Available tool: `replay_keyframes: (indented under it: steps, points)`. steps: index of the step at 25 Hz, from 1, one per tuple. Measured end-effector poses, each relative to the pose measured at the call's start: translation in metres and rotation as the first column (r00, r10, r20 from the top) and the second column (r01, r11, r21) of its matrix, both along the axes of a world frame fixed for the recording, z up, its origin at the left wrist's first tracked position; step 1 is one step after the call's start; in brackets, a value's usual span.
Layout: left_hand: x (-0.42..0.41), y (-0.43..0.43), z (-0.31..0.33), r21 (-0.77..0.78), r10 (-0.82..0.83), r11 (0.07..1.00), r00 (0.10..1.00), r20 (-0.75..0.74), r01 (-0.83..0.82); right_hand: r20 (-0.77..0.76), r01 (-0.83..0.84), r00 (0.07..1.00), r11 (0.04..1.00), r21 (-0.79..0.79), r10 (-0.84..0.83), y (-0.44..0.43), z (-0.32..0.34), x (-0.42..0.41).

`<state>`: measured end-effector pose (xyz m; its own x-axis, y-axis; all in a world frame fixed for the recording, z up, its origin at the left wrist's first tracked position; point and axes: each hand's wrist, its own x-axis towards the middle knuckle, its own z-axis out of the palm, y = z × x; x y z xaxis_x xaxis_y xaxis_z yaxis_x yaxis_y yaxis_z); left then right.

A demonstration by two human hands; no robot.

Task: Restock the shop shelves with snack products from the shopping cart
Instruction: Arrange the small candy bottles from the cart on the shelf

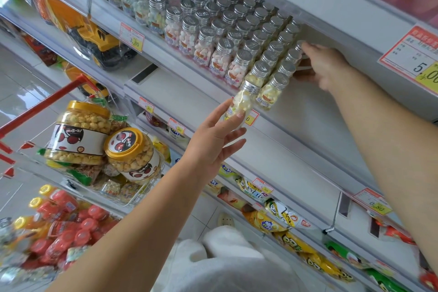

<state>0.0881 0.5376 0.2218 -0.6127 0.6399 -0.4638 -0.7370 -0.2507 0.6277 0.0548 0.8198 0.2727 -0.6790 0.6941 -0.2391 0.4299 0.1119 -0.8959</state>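
Small bottle [241, 104]: 1 count, clear plastic cylinder with a ribbed silver screw cap, filled with pale yellow and white sweets. It is tilted with the cap toward 1 o'clock, in the air in front of the shelf [180, 83] edge, just at 7 o'clock of the nearest front-row bottles.

Left hand [213, 140]: thumb and forefinger tip pinch the small bottle's lower half. The other three fingers are straight and spread, holding nothing.

Right hand [324, 66]: at 2 o'clock of the small bottle and reaching deep onto the shelf. Its fingers are curled round the rear bottle [299, 46], 1 count, last in the rightmost column, with only the silver cap showing.

Shelf stock [225, 38]: same bottle type, upright in tight columns. Roughly a dozen stand along the front. The total is several dozen, but overlap prevents an exact count. Contents are pink-white at centre and green-white toward 10 o'clock.

Cart [47, 102], at 9 o'clock of frame: red bar over a wire basket. In it lie 2 large jars, one [80, 133] and the other [132, 154], both clear plastic with gold lids and puffed yellow balls inside. Flat packets lie beneath them. A lower tier holds many red-capped containers [71, 232].

Price tags: a red and yellow one [131, 37] reads 3.80, and another [412, 54] sits at 3 o'clock.

Glossy snack bags [284, 216] hang at 5 o'clock.
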Motion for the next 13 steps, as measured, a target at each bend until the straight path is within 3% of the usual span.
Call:
replay_keyframes:
  steps: [5,7,9,13]
  points:
    - [0.001,0.003,0.000,-0.049,-0.060,0.997,0.995,-0.083,0.056,-0.040,0.085,0.996,0.996,0.015,-0.084,-0.005,-0.002,0.011]
    - [0.002,0.007,0.003,-0.062,-0.090,0.995,0.989,-0.120,0.083,-0.130,0.204,0.975,0.959,0.199,-0.180,-0.014,-0.003,0.029]
    - [0.004,0.011,0.007,-0.077,-0.119,0.991,0.978,-0.170,0.107,-0.216,0.239,0.962,0.904,0.355,-0.170,-0.035,0.002,0.056]
    - [0.009,0.024,0.010,-0.142,-0.158,0.983,0.927,-0.339,0.116,-0.077,-0.159,0.980,0.953,0.259,0.184,-0.093,0.015,0.106]
